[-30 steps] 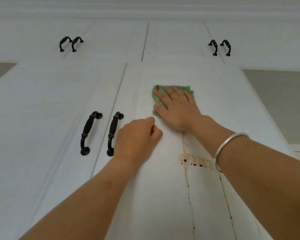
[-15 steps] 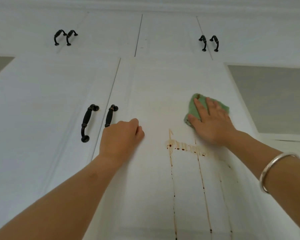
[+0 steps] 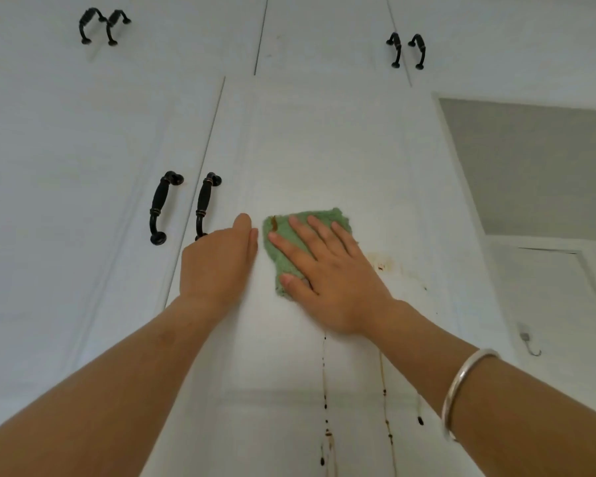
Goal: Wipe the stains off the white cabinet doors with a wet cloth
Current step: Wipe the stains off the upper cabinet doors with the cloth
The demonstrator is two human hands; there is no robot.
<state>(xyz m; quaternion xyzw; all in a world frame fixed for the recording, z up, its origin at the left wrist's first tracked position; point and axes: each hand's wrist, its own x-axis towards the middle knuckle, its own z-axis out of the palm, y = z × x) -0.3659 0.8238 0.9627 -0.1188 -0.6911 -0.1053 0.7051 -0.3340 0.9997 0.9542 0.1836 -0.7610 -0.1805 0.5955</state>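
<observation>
— Right hand, pose?
— Right hand (image 3: 327, 280) flat, fingers straight and spread. The palm presses the green cloth (image 3: 279, 261) against the white cabinet door (image 3: 324, 149), mid-panel. No pinch, only an open palm.
— Left?
— Left hand (image 3: 217, 263) rests against the door just beside the cloth, fingers curled in, holding nothing that shows. Both arms reach up, cut off at the lower edge.
— What's hidden?
— The cloth's lower right part lies under my palm. There's a brown mark (image 3: 274, 222) at its top left corner. The black handle (image 3: 203, 208) loses its lower end behind my left hand. The drip stains (image 3: 325, 401) run down below my right wrist, and their tops vanish under it. A faint smear (image 3: 382, 261) sits right of the hand. Cloth wet or dry: cannot tell.
</observation>
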